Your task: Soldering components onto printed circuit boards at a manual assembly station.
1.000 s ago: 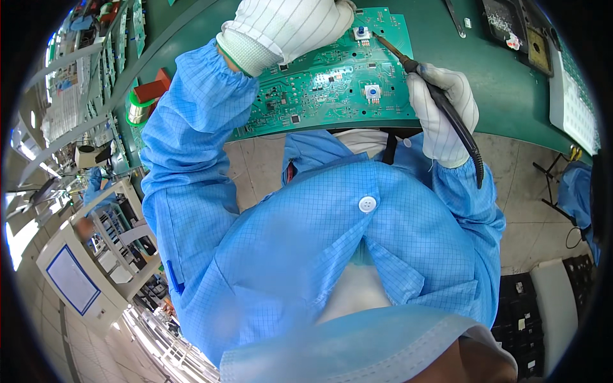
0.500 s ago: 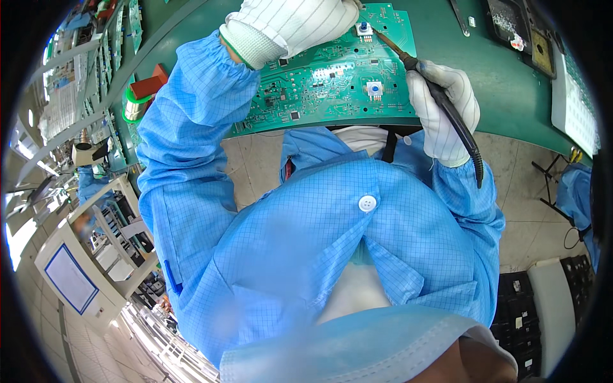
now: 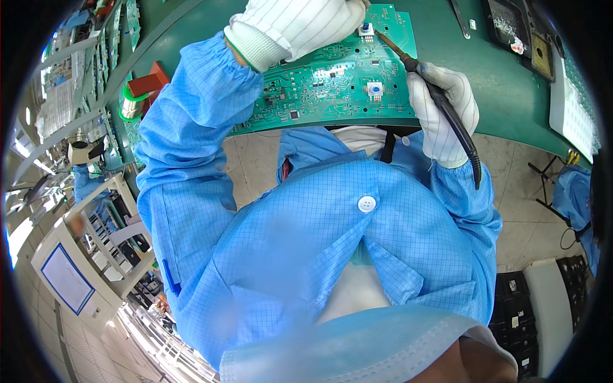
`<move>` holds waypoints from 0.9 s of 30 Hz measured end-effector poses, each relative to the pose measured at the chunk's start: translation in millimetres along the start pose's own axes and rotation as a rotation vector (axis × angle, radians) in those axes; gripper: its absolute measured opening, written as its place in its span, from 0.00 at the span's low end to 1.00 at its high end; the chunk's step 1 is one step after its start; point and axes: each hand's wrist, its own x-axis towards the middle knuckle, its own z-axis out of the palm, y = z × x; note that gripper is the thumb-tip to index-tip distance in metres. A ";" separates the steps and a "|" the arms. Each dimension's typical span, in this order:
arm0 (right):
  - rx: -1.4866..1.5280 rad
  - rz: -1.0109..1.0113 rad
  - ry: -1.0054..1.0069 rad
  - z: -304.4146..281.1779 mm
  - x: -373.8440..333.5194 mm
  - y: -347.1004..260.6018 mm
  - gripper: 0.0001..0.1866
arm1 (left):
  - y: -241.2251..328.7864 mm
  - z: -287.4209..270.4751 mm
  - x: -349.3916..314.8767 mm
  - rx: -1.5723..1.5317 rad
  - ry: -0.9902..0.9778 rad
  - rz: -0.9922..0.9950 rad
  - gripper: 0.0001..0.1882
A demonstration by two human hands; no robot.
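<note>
Green board: lies flat on the green counter, its upper left part covered by the left hand.
Left hand: in a white striped glove, fingertips near the upper switch, at the top edge of the view; whether its grip is closed on anything cannot be made out.
Right hand: in a matching glove, grip closed round the iron, at the board's right edge.
Iron: black-handled, slanting up and left; tip just beside the upper switch, contact uncertain.
Lower switch: white with a blue centre, mounted on the board, nearer the person.
Spool: green-rimmed, beside a red block, left of the blue left sleeve.
</note>
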 end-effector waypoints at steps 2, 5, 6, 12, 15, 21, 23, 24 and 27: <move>-0.018 -0.021 0.001 0.5 0.3 0.7 0.14 | -1.4 3.4 -1.3 -0.082 -0.103 -0.113 0.18; -0.040 -0.043 0.002 1.1 0.6 2.0 0.14 | -2.9 11.5 0.0 -0.210 -0.340 -0.358 0.27; -0.043 -0.051 0.008 1.1 0.7 2.1 0.14 | -3.4 13.8 1.3 -0.214 -0.378 -0.390 0.29; -0.035 -0.041 -0.017 -2.2 -1.4 0.5 0.13 | -6.3 13.3 9.1 -0.271 -0.496 -0.455 0.33; -0.015 -0.010 -0.043 -6.8 -4.9 -2.9 0.12 | -4.6 12.8 9.1 -0.304 -0.493 -0.479 0.33; -0.267 -0.247 -0.016 -9.6 0.0 -14.1 0.12 | 0.3 16.2 -13.8 -0.068 -0.196 -0.153 0.20; -0.221 -0.244 -0.012 -7.8 3.3 -22.5 0.12 | -1.4 13.4 -25.9 0.086 0.119 0.068 0.09; -0.214 -0.272 0.009 -6.6 4.3 -28.1 0.12 | -2.3 11.6 -32.1 0.056 0.106 -0.013 0.09; -0.236 -0.383 -0.003 3.7 9.9 -40.8 0.15 | -1.1 9.4 -46.9 -0.101 0.090 -0.310 0.07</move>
